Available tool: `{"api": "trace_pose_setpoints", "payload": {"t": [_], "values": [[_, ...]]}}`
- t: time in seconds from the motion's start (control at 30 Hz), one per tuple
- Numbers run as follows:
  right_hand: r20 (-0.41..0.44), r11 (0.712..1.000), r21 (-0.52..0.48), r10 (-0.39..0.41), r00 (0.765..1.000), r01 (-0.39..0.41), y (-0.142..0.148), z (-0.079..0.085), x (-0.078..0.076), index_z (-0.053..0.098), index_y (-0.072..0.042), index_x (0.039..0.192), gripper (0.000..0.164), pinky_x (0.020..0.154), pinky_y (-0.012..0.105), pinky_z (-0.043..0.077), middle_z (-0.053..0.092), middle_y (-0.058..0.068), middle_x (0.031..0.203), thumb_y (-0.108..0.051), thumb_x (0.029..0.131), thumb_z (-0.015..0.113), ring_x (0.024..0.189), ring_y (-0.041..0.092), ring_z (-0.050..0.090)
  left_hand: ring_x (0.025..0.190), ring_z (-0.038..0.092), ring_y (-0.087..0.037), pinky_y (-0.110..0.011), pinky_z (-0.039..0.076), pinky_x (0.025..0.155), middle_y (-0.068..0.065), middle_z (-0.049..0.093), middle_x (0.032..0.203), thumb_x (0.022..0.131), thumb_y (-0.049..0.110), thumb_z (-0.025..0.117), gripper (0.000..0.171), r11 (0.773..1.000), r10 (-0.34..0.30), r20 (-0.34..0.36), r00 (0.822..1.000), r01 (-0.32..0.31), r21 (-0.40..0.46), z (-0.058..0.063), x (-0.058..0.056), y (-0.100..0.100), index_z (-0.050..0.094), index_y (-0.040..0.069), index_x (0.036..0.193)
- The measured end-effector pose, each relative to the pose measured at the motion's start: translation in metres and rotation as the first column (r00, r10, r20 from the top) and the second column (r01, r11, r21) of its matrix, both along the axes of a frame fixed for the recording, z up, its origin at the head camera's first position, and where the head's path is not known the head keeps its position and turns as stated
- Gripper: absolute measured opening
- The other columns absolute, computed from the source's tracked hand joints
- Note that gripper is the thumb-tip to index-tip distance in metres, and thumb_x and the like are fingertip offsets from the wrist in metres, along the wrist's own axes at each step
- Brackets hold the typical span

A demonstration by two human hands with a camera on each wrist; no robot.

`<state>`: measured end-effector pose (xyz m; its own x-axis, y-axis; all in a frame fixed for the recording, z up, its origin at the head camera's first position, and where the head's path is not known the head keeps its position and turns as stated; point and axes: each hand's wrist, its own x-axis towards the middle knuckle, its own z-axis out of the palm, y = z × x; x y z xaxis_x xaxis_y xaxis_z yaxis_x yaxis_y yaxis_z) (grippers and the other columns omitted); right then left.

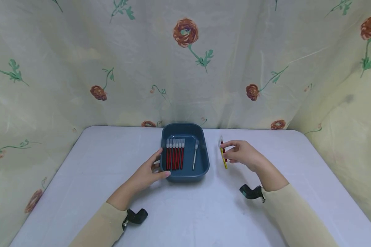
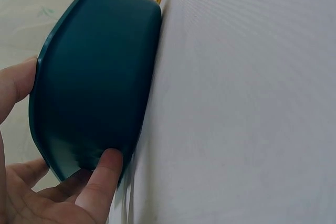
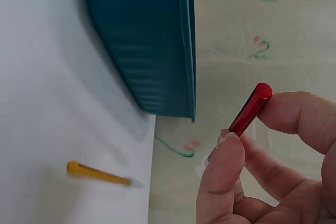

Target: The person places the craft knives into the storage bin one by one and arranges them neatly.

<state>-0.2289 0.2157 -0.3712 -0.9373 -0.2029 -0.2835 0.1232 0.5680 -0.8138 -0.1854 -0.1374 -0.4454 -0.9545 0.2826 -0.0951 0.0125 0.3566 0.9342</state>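
My left hand [image 1: 146,176] grips the near left side of a dark blue-green tray [image 1: 185,177], its fingers and thumb against the wall and rim. Inside the tray, several red pen-like sticks [image 1: 174,157] with clear caps lie side by side on the left, and one whitish stick [image 1: 194,157] lies apart on the right. To the right of the tray, my right hand [image 1: 242,154] pinches another red stick [image 3: 251,109] between thumb and fingers, raised above the table. Below it a yellow stick [image 3: 100,174] with a clear end lies on the table.
The tray stands on a white-covered table [image 1: 105,164], near its far edge. A flower-printed curtain [image 1: 225,75] hangs behind and at both sides. A black wrist-camera mount [image 1: 250,191] sits at each beige sleeve [image 1: 292,206].
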Motion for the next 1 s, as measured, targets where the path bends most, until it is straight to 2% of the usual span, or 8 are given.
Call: {"api": "trace_pose_setpoints", "payload": {"t": [0.3,0.43,0.57,0.77,1.0], "values": [[0.006,0.998,-0.045,0.037,0.999,-0.037,-0.021,0.01,-0.003,0.059,-0.002,0.134,0.043,0.088,0.038,0.055,0.072,0.013,0.102,-0.011,0.093,0.069,0.089,0.026,0.065,0.143,0.035,-0.042,-0.051,0.044,0.105,-0.02,0.025,0.162,0.09,0.021,0.078,0.094,1.0,-0.015,0.0,1.0,0.015,0.025,-0.001,-0.001,-0.001,0.017,0.02,0.162],[0.025,0.997,-0.064,0.051,0.998,-0.049,-0.032,0.013,-0.004,0.058,-0.002,0.136,0.044,0.089,0.041,0.054,0.07,0.018,0.107,-0.011,0.094,0.069,0.086,0.024,0.064,0.143,0.035,-0.042,-0.052,0.044,0.105,-0.02,0.025,0.162,0.09,0.022,0.078,0.094,1.0,-0.014,-0.004,1.0,0.014,0.024,-0.001,-0.001,-0.001,0.017,0.02,0.162],[0.047,0.995,-0.081,0.061,0.997,-0.057,-0.042,0.012,-0.007,0.057,-0.001,0.138,0.046,0.091,0.04,0.055,0.068,0.021,0.113,-0.011,0.094,0.068,0.091,0.027,0.064,0.143,0.035,-0.042,-0.052,0.044,0.105,-0.02,0.026,0.162,0.089,0.022,0.078,0.095,1.0,-0.012,-0.003,1.0,0.012,0.024,-0.001,0.0,0.0,0.017,0.02,0.162],[0.082,0.993,-0.111,0.051,0.995,-0.042,-0.056,0.01,-0.013,0.057,-0.004,0.138,0.046,0.093,0.039,0.055,0.066,0.018,0.119,-0.011,0.094,0.069,0.103,0.03,0.065,0.143,0.035,-0.042,-0.052,0.043,0.105,-0.02,0.026,0.161,0.089,0.021,0.078,0.095,1.0,-0.01,-0.004,1.0,0.01,0.021,-0.001,0.0,0.0,0.017,0.02,0.162],[0.102,0.988,-0.145,0.063,0.993,-0.047,-0.072,0.01,-0.017,0.059,-0.002,0.136,0.043,0.097,0.041,0.053,0.064,0.017,0.121,-0.011,0.095,0.068,0.104,0.025,0.066,0.143,0.035,-0.042,-0.051,0.044,0.105,-0.02,0.026,0.161,0.089,0.023,0.079,0.095,1.0,-0.01,-0.005,1.0,0.01,0.025,-0.001,0.0,-0.001,0.018,0.02,0.162]]}}
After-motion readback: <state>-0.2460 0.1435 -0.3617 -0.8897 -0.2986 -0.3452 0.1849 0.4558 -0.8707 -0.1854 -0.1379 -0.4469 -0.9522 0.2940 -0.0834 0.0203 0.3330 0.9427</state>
